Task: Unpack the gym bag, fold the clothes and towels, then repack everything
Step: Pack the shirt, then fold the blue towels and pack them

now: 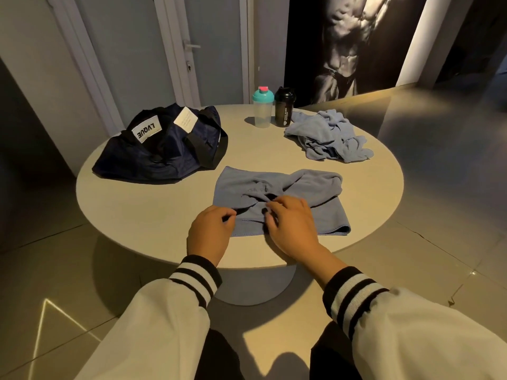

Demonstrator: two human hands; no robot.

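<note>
The left hand sits curled at the near left corner of a blue towel in the lower middle of the frame, thumb and fingers drawn together at the hem, though whether they actually pinch the cloth cannot be told; the right hand lies on the towel's middle, fingers bent and gripping a bunched fold. The towel lies partly folded on the near side of a round table, with a dark navy gym bag slumped at centre left. A crumpled blue cloth lies at upper right, just beside a clear shaker with a teal lid and a black shaker.
</note>
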